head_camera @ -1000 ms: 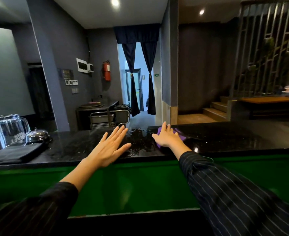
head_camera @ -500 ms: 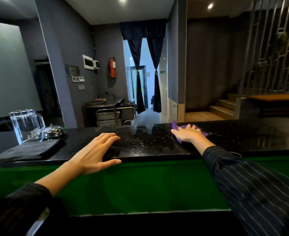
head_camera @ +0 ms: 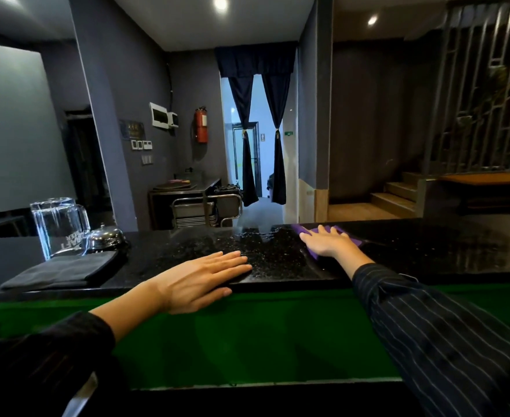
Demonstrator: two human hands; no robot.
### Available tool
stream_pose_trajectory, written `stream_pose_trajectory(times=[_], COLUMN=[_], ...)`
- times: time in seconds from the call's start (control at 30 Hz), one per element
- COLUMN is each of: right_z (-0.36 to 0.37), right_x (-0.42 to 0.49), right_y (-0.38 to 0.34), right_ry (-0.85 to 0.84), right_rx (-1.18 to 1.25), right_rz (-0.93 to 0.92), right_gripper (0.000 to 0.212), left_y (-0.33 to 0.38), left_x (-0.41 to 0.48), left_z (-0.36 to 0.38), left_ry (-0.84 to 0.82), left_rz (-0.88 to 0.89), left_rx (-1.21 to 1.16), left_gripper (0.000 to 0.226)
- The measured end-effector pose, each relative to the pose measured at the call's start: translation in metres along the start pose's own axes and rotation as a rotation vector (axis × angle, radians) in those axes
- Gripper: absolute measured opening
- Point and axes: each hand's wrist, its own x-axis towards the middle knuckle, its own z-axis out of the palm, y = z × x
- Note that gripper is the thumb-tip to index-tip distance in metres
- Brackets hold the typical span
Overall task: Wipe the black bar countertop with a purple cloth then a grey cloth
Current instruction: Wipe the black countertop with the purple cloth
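The black bar countertop runs across the view, wet and speckled in its middle. My right hand lies flat with straight fingers on the purple cloth, pressing it to the counter near the far edge. My left hand rests flat on the counter's near edge, fingers straight and pointing right, thumb hanging over the front. A folded grey cloth lies on the counter at the left.
Clear glass mugs and a chrome service bell stand on the counter behind the grey cloth. A green panel fronts the bar below the counter. Beyond are a metal trolley, a curtained doorway and steps at the right.
My right hand has slid the purple cloth rightward and toward the far edge. My left hand has come down from raised fingers to lie flat on the near edge.
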Motion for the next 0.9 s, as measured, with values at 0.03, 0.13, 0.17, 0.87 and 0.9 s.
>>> stream_pose_trajectory(times=[0.03,0.13,0.17,0.87,0.9], right_z=[0.001,-0.002,-0.004,0.005,0.004], right_x=[0.005,0.004,0.0,-0.015,-0.015], right_y=[0.0,-0.002,-0.004,-0.063,-0.057], right_ry=[0.0,-0.021,-0.021,-0.056,-0.067], right_rx=[0.015,0.021,0.014,0.069,0.174], right_rz=[0.01,-0.015,-0.035,-0.309,-0.289], right_gripper=[0.087,0.082,0.078,0.06,0.06], left_y=[0.0,0.0,-0.001,0.004,0.004], left_x=[0.003,0.01,0.013,0.016,0.016], left_z=[-0.002,-0.004,-0.004,0.0,0.0], left_ry=[-0.021,-0.07,-0.074,-0.063,-0.066], left_rz=[0.011,0.011,0.004,-0.074,-0.076], left_rx=[-0.011,-0.044,-0.059,-0.077,-0.081], left_gripper=[0.058,0.066,0.067,0.066,0.066])
